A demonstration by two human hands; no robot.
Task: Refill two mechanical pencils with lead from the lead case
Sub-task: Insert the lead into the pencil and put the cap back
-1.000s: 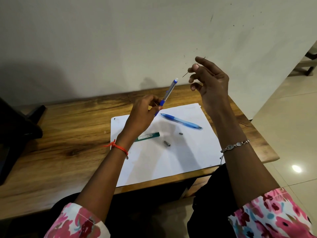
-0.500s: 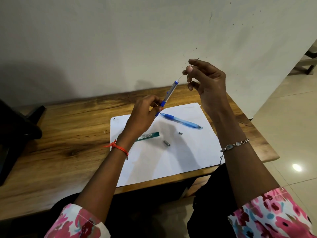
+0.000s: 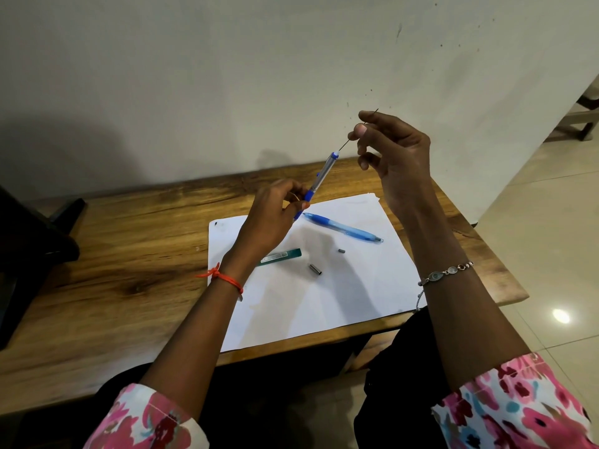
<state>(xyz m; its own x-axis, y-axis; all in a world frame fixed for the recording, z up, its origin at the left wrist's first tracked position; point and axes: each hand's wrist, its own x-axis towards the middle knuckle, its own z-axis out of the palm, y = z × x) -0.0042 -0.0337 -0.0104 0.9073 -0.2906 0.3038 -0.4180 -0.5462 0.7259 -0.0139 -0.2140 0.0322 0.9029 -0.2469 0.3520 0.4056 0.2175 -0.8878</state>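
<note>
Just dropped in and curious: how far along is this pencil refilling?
Early to midway, I'd judge. Done: a small metal cap and a tiny grey piece lie on the paper, so the held pencil looks opened. In hand: the left hand tilts that pencil while the right hand aims a lead at its open end. Left: seat the lead, recap, then fill the second pencil; the lead case lies nearby.

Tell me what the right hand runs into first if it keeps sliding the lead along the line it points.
Most likely the open top end of the held pencil; the lead in the right hand aims there, though depth is uncertain.
</note>
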